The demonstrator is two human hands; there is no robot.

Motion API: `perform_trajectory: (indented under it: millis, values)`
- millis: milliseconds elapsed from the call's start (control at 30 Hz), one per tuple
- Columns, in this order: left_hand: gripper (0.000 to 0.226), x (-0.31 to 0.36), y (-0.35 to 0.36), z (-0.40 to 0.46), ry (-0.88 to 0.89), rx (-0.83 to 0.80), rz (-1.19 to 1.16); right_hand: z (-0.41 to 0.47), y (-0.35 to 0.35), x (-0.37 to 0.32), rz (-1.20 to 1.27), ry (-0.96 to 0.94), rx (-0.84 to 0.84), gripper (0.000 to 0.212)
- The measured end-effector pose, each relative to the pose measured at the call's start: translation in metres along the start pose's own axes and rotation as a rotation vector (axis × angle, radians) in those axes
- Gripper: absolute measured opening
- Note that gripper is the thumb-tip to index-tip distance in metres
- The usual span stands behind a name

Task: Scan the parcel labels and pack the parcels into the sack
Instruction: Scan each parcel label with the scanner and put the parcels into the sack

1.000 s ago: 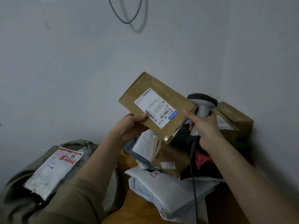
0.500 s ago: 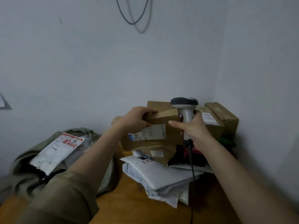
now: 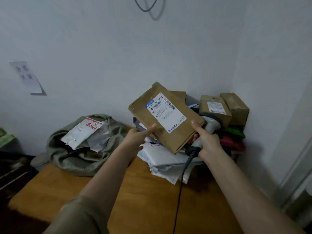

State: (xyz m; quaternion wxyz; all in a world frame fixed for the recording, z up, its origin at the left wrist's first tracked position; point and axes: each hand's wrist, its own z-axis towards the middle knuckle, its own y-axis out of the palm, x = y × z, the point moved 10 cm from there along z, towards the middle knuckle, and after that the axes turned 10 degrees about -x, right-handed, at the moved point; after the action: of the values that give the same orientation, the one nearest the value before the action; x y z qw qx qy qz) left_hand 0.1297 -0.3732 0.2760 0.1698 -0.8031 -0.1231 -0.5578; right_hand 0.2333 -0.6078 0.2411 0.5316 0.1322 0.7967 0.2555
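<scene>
A flat brown cardboard parcel (image 3: 152, 119) with a white label (image 3: 166, 112) facing me is held up between both hands. My left hand (image 3: 136, 135) holds its lower left edge, thumb on the face. My right hand (image 3: 206, 141) grips the grey barcode scanner (image 3: 211, 124) by its handle, thumb pressed against the parcel's right corner. The scanner's head sits behind that corner. The olive sack (image 3: 81, 159) lies open at the left of the wooden table (image 3: 135, 200), with a white and red mailer (image 3: 81, 130) and other bags in its mouth.
A pile of grey plastic mailers (image 3: 165, 162) and brown boxes (image 3: 216, 107) fills the table's far right corner against the walls. The scanner's black cable (image 3: 179, 191) runs down across the table toward me. A paper note (image 3: 27, 76) hangs on the left wall.
The parcel was turned edge-on half a second ago. Now its label faces me again, rotated the other way round from a second ago. The view has tilted down and shows more of the table.
</scene>
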Motion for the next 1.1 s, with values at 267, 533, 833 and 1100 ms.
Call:
perform_trajectory:
  millis: [267,533,833,1100]
  values:
    - [0.037,-0.017,0.002,-0.004,0.067,-0.095,-0.335,-0.016,0.015,-0.002,-0.216,-0.019,-0.033,0.065]
    - [0.04,-0.04,-0.078,-0.008,-0.042,0.131,-0.185,-0.064,0.077,-0.031,-0.425,-0.031,-0.28,0.04]
    - [0.034,-0.053,-0.105,-0.01,-0.102,0.168,-0.182,-0.139,0.134,-0.066,-0.635,-0.149,-0.553,0.045]
    - [0.033,-0.069,-0.116,-0.015,-0.145,0.205,-0.213,-0.186,0.135,-0.097,-0.689,-0.228,-0.555,0.041]
